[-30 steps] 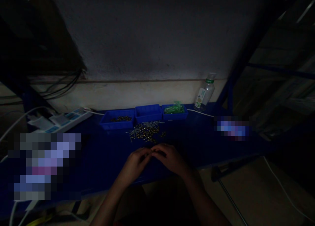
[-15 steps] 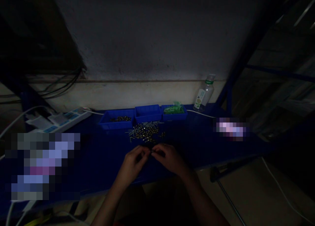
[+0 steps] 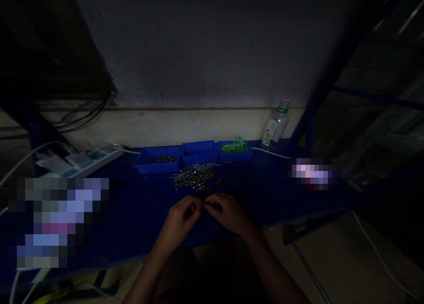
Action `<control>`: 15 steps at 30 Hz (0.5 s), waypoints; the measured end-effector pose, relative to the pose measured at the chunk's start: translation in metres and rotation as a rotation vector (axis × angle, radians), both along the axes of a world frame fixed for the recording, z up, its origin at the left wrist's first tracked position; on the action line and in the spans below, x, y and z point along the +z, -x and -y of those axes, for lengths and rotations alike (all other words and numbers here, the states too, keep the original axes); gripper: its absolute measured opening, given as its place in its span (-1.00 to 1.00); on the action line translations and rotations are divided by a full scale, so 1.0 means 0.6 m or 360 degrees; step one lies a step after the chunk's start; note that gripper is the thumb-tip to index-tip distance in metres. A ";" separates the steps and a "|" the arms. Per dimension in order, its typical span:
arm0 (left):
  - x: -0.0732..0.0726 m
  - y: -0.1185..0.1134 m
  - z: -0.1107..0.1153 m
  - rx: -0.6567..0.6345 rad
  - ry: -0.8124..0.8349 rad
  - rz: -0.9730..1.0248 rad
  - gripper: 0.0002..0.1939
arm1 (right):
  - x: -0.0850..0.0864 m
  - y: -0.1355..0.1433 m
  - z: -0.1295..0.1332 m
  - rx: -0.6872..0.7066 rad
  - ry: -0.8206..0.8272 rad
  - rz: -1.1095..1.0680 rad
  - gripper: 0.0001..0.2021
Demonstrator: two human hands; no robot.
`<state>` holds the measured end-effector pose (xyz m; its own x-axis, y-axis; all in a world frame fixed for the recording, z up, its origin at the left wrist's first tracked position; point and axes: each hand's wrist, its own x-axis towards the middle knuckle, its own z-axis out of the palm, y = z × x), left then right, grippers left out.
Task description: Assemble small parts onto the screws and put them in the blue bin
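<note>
My left hand and my right hand meet fingertip to fingertip over the near part of the blue table. Both are closed in a pinch. Something small and dark sits between the fingertips, too dim to name. Just beyond the hands lies a loose pile of small brass-coloured metal parts with thin silvery shanks. Behind it stand a blue bin with more small metal parts, a second blue bin in the middle, and a third blue bin with green plastic pieces.
A clear plastic bottle leans near the wall at the back right. On the left lies a white power strip with plugs and cables. Blurred-out bright areas cover objects at the far left and right. The table's front edge runs beneath my forearms.
My hands stay in almost the same place, with only slight finger movement. The view has shifted very slightly; the pile and bins look the same.
</note>
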<state>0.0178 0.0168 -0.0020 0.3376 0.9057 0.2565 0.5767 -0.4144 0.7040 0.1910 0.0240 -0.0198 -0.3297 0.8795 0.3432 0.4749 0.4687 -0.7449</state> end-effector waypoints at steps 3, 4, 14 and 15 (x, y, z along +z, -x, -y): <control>-0.002 -0.001 -0.003 -0.0011 0.0049 -0.0044 -0.88 | -0.003 -0.001 -0.001 -0.0031 0.0013 -0.0060 -0.88; -0.003 -0.002 -0.004 -0.0018 0.0066 -0.0069 -0.88 | -0.003 -0.001 -0.001 -0.0030 0.0015 -0.0079 -0.87; -0.006 -0.002 -0.009 -0.0083 0.0136 -0.0137 -0.85 | 0.001 -0.002 0.003 0.0053 0.0007 -0.0139 -0.88; -0.006 -0.002 -0.009 -0.0082 0.0138 -0.0129 -0.85 | 0.000 -0.002 0.003 0.0052 0.0009 -0.0145 -0.88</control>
<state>0.0189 0.0222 -0.0056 0.4006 0.9043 0.1479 0.6129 -0.3844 0.6903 0.1921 0.0222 -0.0196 -0.3259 0.8708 0.3681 0.3895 0.4784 -0.7870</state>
